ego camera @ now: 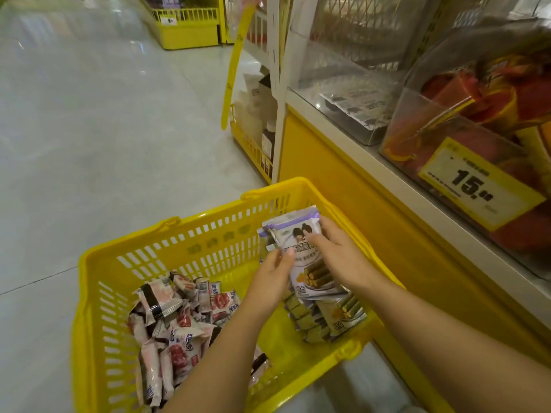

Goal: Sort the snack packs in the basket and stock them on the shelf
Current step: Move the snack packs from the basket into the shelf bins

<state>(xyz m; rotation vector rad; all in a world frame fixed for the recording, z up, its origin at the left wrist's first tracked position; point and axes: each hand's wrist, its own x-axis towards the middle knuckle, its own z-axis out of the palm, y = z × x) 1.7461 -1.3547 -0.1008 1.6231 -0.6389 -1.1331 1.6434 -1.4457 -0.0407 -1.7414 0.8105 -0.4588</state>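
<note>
Only the person's arms and hands are showing. The left hand (268,281) and the right hand (343,254) are both showing bare, and so are the wrists behind them. The left forearm (220,353) is running bare from the wrist down to the near edge of the view, widening as it goes. The right forearm (447,329) is likewise showing bare all the way into the near right corner. The view is cutting both arms off there, so clothing cannot be told. On the left thumb (286,258) a short, rounded nail is catching the light. Finer marks are blurring out.
</note>
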